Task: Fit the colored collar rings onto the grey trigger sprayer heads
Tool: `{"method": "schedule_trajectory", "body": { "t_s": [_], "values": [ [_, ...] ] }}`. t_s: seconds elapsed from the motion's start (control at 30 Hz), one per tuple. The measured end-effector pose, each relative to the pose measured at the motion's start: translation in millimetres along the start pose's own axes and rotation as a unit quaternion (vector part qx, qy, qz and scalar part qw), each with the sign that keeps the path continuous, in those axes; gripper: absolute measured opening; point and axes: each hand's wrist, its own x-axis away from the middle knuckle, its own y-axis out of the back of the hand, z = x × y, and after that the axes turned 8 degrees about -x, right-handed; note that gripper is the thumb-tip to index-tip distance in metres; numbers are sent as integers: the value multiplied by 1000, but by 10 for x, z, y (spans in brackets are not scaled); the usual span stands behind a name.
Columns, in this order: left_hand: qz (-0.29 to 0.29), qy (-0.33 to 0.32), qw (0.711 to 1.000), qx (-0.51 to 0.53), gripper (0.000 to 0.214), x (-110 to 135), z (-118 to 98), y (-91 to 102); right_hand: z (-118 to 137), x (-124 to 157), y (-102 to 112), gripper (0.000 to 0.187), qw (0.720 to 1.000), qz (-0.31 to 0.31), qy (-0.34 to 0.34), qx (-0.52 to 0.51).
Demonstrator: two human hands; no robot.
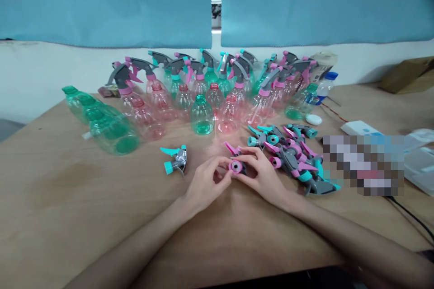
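Note:
Between my two hands, over the front middle of the table, is a grey and pink trigger spray head (pixel 235 166), its round pink collar facing me. The thumb and fingers of my left hand (pixel 207 181) pinch the collar from the left. My right hand (pixel 262 174) grips the spray head's body from the right, hiding part of it. To the left lies a single grey and teal spray head (pixel 176 160). Close to my right hand is a heap of pink and teal spray heads (pixel 288 156). Beyond my hands stand an open green bottle (pixel 202 117) and an open pink bottle (pixel 228 117).
Several bottles with spray heads fitted (pixel 239 81) stand along the back wall. Green bottles (pixel 111 128) lie tilted together at left. At right are a water bottle (pixel 326 86), a white round lid (pixel 313 119), a white box (pixel 361 128), clear plastic containers (pixel 422 167) and a black cable (pixel 412 216).

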Motion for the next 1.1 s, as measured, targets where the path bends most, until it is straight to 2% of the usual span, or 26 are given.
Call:
{"method": "schedule_trajectory", "body": {
  "t_s": [0.23,0.53,0.8,1.1],
  "values": [
    [-7,-25,999,-35,18,14,-25,-9,-12,-3,-1,26,1000,-5,-10,-10],
    [-59,-60,992,-93,20,46,-19,-35,-13,-7,12,20,999,-20,-18,-43],
    [-28,-60,995,-68,31,55,-57,-94,-19,-20,28,14,997,-25,-32,-65],
    [30,13,998,48,15,-5,-29,-85,-29,-9,28,17,999,-7,-15,-49]
  ]
}}
